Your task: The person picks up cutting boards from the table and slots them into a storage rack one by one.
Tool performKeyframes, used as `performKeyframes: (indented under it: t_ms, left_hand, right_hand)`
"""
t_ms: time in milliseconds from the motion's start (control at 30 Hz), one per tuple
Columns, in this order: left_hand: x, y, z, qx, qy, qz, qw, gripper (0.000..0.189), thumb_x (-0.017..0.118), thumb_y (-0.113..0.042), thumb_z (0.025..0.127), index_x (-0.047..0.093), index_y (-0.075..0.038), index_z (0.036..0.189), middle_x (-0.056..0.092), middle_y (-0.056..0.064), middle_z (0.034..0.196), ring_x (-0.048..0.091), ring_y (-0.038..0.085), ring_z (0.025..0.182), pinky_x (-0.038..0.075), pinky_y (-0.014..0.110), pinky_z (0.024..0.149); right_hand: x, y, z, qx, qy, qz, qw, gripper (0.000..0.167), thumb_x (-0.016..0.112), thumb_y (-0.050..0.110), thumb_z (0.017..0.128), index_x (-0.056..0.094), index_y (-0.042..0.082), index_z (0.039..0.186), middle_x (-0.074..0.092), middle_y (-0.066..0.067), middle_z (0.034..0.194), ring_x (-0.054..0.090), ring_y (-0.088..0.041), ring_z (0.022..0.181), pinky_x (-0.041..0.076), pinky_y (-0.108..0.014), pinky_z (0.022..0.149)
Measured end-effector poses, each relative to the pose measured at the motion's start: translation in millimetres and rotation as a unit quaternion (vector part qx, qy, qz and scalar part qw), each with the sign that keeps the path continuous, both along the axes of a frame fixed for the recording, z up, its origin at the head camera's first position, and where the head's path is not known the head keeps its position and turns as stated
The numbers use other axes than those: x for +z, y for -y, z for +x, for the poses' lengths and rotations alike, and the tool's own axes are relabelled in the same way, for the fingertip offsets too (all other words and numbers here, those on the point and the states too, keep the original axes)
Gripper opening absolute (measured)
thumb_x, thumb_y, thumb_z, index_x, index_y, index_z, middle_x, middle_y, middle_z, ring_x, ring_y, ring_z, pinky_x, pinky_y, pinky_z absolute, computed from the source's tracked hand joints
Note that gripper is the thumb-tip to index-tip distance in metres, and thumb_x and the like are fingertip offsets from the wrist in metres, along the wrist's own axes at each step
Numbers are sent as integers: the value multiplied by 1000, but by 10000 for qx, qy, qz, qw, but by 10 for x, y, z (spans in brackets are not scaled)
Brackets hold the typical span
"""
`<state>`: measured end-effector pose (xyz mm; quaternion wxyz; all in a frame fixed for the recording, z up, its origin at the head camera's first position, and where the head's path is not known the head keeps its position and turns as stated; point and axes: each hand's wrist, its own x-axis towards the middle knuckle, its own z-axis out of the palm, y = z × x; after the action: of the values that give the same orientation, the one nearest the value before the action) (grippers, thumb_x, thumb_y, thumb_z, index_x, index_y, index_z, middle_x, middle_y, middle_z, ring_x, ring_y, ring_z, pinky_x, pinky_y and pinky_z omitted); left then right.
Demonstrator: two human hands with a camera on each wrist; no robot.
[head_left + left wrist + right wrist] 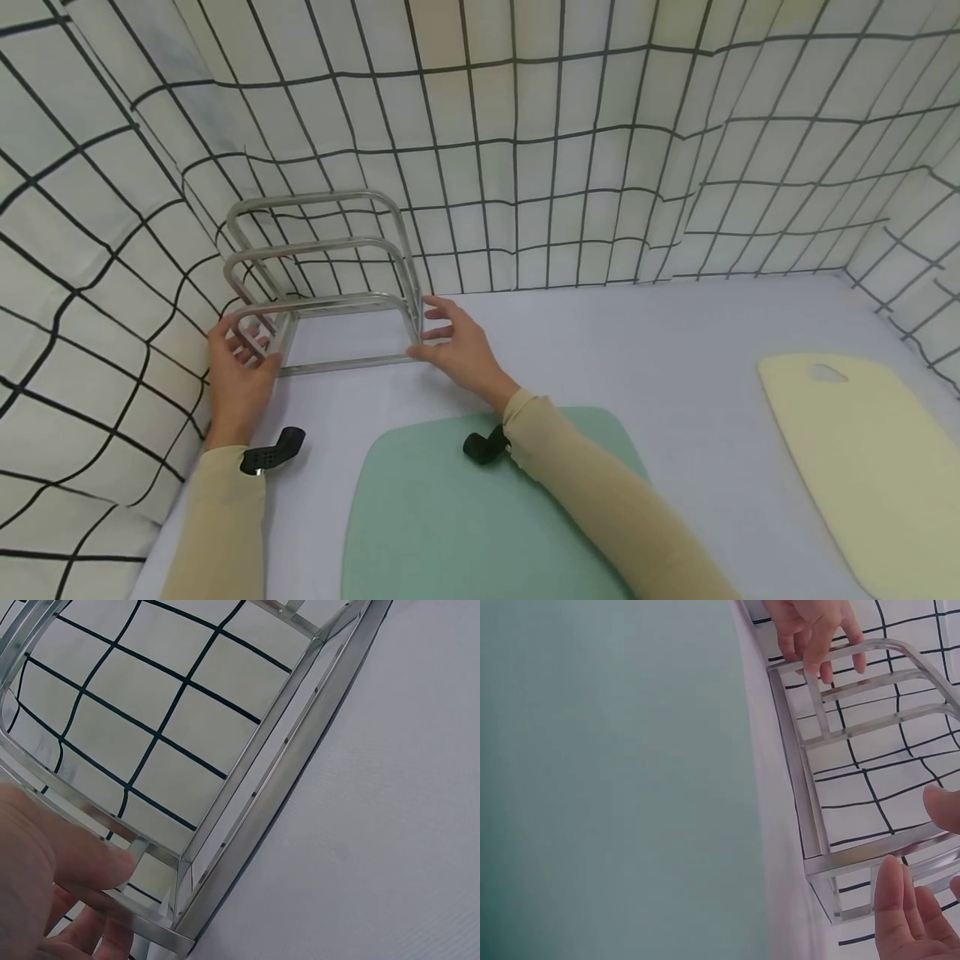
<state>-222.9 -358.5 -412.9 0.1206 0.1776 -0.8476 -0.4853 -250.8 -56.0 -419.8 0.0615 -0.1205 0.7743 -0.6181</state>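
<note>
A silver metal rack (322, 246) with three upright loops stands at the back left of the white table, close to the grid-patterned cloth. My left hand (240, 379) grips its left side. In the left wrist view the thumb (97, 859) lies along one bar and the fingers curl behind it. At the opposite side my right hand (465, 346) holds the rack's near corner loosely, its thumb (941, 808) on one face of the bar and its fingers (896, 900) on the other. Both hands are low, near the rack's base.
A green cutting board (480, 517) lies in front of the rack, under my right forearm. Far to the right lies a pale yellow cutting board (862, 450) with a handle hole. White cloth with a dark grid (555, 167) walls in the table at the back and sides.
</note>
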Motion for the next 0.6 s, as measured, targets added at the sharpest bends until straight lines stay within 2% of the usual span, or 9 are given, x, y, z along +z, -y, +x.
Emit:
performKeyframes:
  t_ms: [333,600]
  left_hand:
    - [7,-9,9,-56,-89,-40,9999,77,54,-6,102,15,-36,162,39,10,159,49,22,142,45,42,119]
    - [16,29,-4,-281,-109,217,9993,80,51,-5,104,8,-39,163,28,12,167,40,30,154,42,46,122]
  right_hand:
    - [11,42,-86,-66,8,65,10000,80,83,12,86,46,25,155,57,-5,145,67,-24,126,60,-40,98]
    - [24,73,-124,-70,14,80,9999,82,83,10,85,44,25,156,55,-7,148,62,-26,135,56,-43,106]
